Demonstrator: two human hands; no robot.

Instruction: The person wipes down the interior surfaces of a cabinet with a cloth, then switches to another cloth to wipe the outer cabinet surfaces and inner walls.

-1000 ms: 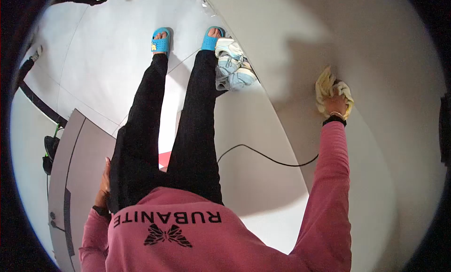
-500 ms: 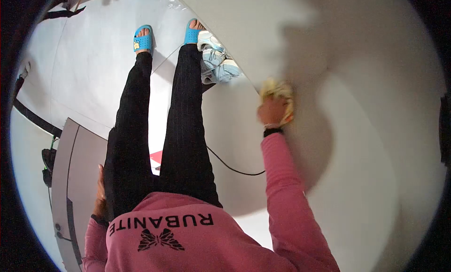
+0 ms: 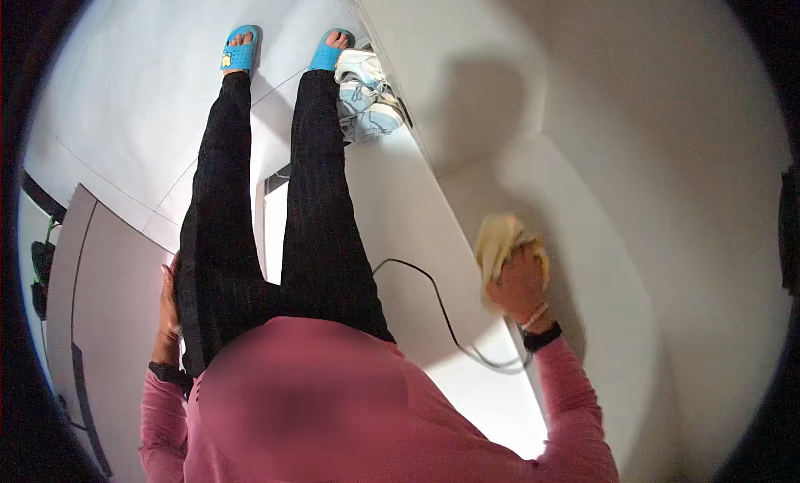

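A crumpled, pale yellow cloth [image 3: 500, 243] is bunched under my right hand [image 3: 520, 281], whose fingers are closed over it. The cloth lies against a pale, smooth panel [image 3: 608, 250] near its long edge; I cannot tell how firmly it presses. At the other side, my left hand [image 3: 168, 304] holds nothing. Its fingers are stretched out along the outside of my left thigh in black trousers [image 3: 212, 258].
Light blue and white sneakers [image 3: 367, 104] stand beside my right foot in its blue slipper [image 3: 325, 56]. A dark cable [image 3: 437, 295] loops below the panel edge. On the left is a grey cabinet-like piece [image 3: 100, 275]. A head-shaped shadow falls on the panel.
My right hand has moved with the cloth toward my body and slightly right. The view has shifted, and more of the cable shows. My left hand stays by my thigh.
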